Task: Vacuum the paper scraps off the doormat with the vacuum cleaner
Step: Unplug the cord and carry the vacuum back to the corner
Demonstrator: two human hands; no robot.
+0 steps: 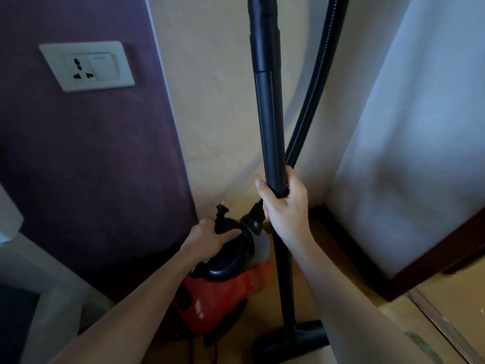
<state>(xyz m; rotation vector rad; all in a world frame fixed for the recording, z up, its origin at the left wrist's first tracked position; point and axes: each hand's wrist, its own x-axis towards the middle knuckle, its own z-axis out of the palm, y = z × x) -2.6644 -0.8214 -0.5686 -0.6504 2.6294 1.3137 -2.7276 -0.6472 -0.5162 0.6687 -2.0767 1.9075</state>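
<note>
A red and black vacuum cleaner (223, 290) sits on the floor in a corner. My left hand (207, 240) grips the black handle on top of it, with the power plug (222, 209) sticking up just beyond my fingers. My right hand (284, 203) is closed around the upright black wand (270, 114). The ribbed hose (312, 95) curves down behind the wand. The black floor nozzle (296, 340) rests on the floor at the bottom. No doormat or paper scraps are in view.
A white wall socket (86, 65) is on the purple wall at upper left. A pale wall panel with a dark skirting (409, 261) stands at right. White furniture (31, 274) is at lower left. A metal floor strip (446, 327) runs across the lower right.
</note>
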